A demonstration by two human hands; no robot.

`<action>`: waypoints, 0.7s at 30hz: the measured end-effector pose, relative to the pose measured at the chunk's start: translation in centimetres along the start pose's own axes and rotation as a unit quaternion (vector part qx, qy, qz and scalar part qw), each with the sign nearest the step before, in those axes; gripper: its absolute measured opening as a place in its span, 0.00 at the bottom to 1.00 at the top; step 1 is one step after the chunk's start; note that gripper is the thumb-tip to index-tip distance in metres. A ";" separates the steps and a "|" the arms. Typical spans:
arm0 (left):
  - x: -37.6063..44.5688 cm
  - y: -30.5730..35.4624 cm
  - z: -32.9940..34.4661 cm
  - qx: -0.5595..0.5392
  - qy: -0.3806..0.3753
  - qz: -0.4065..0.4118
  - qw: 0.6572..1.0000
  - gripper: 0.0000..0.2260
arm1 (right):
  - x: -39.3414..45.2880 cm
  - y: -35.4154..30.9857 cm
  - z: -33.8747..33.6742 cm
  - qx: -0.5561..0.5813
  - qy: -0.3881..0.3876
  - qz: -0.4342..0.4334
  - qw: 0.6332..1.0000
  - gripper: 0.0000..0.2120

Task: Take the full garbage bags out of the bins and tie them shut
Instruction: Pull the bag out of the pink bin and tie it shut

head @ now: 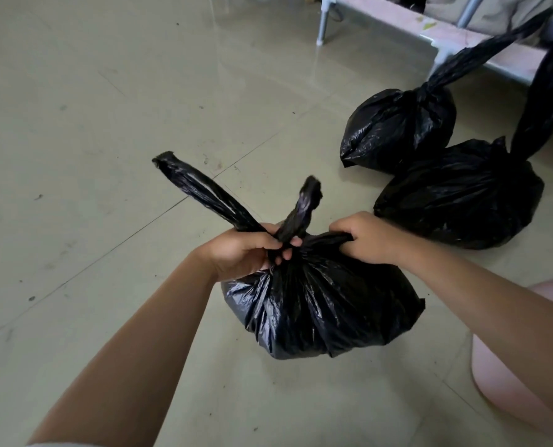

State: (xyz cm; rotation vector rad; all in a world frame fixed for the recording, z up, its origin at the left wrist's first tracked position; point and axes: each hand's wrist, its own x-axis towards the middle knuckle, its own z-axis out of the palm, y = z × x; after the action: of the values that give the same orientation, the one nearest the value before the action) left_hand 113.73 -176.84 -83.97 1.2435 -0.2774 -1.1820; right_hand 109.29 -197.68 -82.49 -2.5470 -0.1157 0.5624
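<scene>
A full black garbage bag [323, 304] sits on the tiled floor in front of me. My left hand [246, 253] grips its gathered neck, and two twisted ends of plastic stick up above my fingers, one long to the left and one short. My right hand [370, 238] is closed on a fold of the same bag at its upper right. Two more black bags lie behind to the right, the nearer bag [458, 201] and the farther bag [400, 127], each with its top drawn into a long twisted tail.
A pink bin [523, 379] stands at the right edge beside the bag. A metal-framed bed [436, 37] with grey legs runs along the back right. The pale tiled floor [107, 124] stretches to the left and back.
</scene>
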 end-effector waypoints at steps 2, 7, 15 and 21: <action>-0.1 0.2 0.2 -0.009 -0.027 -0.021 0.999 0.05 | 0.3 0.3 0.0 0.004 -0.002 0.005 1.000 0.09; 0.5 -0.5 -0.6 0.030 -0.001 -0.003 1.000 0.11 | 0.8 0.4 -0.2 0.014 0.007 0.025 1.000 0.19; 0.2 0.2 -1.1 0.188 0.179 0.091 0.961 0.23 | 0.8 -0.7 0.2 0.037 -0.065 0.035 0.997 0.12; 0.9 -0.8 -1.6 0.388 0.407 0.148 0.814 0.09 | 0.9 -2.6 1.9 0.043 -0.113 0.033 0.992 0.13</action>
State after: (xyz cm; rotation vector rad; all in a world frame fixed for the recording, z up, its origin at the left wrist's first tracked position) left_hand 114.88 -176.52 -85.66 2.2069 -0.2957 -0.1431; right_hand 109.38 -194.40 -82.99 -2.4036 -0.0863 0.8626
